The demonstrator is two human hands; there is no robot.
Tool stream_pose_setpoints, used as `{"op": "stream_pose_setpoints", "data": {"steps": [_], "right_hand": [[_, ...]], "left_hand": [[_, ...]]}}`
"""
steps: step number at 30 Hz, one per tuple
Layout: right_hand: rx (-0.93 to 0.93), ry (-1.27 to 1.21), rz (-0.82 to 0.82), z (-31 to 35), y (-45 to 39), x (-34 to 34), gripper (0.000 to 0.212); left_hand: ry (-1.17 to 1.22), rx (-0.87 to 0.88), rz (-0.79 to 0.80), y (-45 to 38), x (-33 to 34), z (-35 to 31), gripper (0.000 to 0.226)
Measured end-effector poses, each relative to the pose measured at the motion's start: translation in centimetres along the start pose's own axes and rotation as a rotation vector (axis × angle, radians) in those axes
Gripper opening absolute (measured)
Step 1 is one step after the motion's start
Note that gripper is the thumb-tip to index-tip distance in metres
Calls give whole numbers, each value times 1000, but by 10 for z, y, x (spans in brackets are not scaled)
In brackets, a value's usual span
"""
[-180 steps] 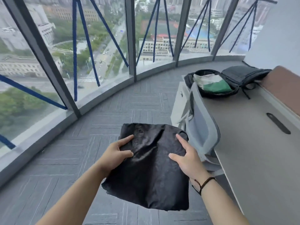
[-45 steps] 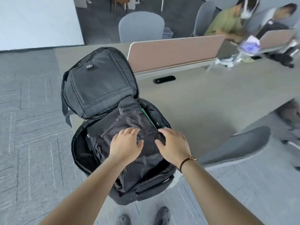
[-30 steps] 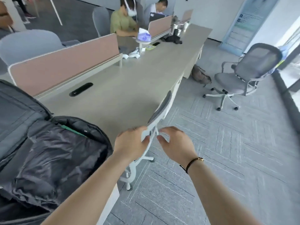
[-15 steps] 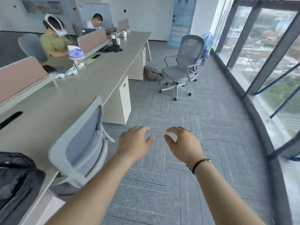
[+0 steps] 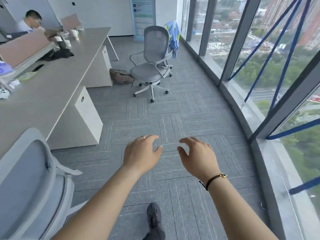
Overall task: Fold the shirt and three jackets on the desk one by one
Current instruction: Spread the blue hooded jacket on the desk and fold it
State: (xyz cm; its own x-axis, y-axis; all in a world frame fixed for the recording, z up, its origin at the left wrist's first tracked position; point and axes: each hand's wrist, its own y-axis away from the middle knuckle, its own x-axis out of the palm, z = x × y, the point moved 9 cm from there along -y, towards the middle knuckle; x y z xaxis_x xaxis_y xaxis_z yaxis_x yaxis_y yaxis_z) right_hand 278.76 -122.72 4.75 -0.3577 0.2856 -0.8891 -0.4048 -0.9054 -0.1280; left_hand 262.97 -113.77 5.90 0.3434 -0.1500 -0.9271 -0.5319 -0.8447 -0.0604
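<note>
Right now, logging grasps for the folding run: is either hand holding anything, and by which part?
Nothing is held. The left hand and right hand hang empty over the carpet.

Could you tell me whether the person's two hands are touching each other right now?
Apart. The head view shows grey carpet between the left hand and the right hand.

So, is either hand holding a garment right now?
No, the left hand and right hand hover over the carpet with loosely curled fingers, holding nothing.
</note>
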Motion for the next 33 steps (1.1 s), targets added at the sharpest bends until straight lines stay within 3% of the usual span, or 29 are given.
{"op": "stream_pose_setpoints", "data": {"steps": [7, 13, 24, 33], "right_hand": [[81, 149, -10, -61, -124, -18, 35], [108, 98, -90, -75, -233, -53, 33], [131, 27, -23, -163, -404, -18, 35], [114, -95, -6, -278, -591, -33, 36]], "left_hand": [[59, 131, 58, -158, 43, -47, 47], [58, 177, 71, -282, 33, -66, 49], [19, 126, 130, -458, 82, -75, 47], [-42, 87, 134, -658, 121, -155, 48]]}}
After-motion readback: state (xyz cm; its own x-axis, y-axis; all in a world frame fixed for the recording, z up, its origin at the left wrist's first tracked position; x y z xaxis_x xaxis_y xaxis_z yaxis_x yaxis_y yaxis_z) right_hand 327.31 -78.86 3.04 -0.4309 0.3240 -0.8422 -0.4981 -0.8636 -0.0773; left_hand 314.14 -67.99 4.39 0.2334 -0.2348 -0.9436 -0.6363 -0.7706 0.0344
